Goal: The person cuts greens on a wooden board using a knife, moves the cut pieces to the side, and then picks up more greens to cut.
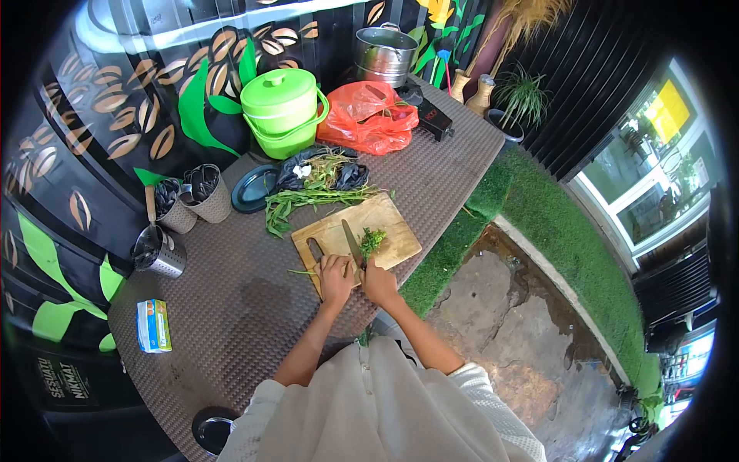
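A wooden cutting board (396, 223) lies near the table's front edge. My right hand (379, 283) is closed round the handle of a knife (352, 240), whose blade points away from me over the board. Just right of the blade sits a small heap of chopped greens (372, 242). My left hand (336, 277) rests on the board's near left part, left of the knife, fingers curled down. A thin green stem (302, 272) sticks out to its left; what the fingertips hold is hidden. Long leafy stems (308, 199) lie behind the board.
Behind stand a green lidded bucket (281, 108), a red plastic bag (369, 123), a metal pot (385, 58) and a dark plate (255, 189). Utensil holders (209, 202) and a blue-white packet (154, 326) are at left, a black ashtray-like dish (212, 431) at lower left.
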### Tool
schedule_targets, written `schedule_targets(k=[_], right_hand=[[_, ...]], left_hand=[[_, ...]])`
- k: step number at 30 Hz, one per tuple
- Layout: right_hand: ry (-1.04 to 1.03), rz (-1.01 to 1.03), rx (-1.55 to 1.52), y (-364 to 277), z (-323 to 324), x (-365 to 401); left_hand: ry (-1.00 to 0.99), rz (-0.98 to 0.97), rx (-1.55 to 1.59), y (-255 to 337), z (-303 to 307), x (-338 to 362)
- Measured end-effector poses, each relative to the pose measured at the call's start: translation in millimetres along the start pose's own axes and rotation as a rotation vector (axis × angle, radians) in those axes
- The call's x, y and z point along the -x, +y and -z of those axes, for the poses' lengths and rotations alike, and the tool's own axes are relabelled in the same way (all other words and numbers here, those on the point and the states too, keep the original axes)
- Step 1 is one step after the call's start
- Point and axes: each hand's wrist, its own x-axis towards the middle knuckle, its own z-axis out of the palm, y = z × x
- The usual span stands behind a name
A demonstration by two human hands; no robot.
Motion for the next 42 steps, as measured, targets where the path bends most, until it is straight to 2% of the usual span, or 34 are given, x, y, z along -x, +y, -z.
schedule_targets(k=[3, 7, 9, 13, 16, 18, 21, 24, 31, 42], right_hand=[[0.016, -0.073, -0.117, -8, 6, 12], [0.075, -0.063, -0.225, -6, 4, 25], [0.123, -0.005, -0.286, -4, 2, 29], [0.146, 0.043, -0.220, -5, -6, 36], [0.102, 0.055, -0.124, -4, -9, 35], [0.169, -0.048, -0.137, 6, -6, 30], [0.161, -0.005, -0.112, 15, -4, 26], [0.102, 0.001, -0.068, 16, -3, 26], [0.008, -0.018, -0.064, 13, -1, 19], [-0.018, -0.119, -0.013, -3, -15, 20]], left_hand=[[-0.020, -0.005, 0.053, -2, 0, 1], [0.006, -0.008, 0.080, -7, 2, 3], [0.118, 0.049, 0.183, -9, 4, 5], [0.209, 0.036, 0.206, -12, 10, 4], [0.189, 0.083, 0.210, -6, 15, 0], [0.003, 0.131, 0.300, -3, 13, -2], [-0.041, 0.055, 0.250, -5, 0, -6], [-0.034, -0.015, 0.141, -8, -12, -8], [-0.036, -0.020, 0.140, -2, -13, -8], [-0.035, -0.070, 0.011, 0, -17, -7]])
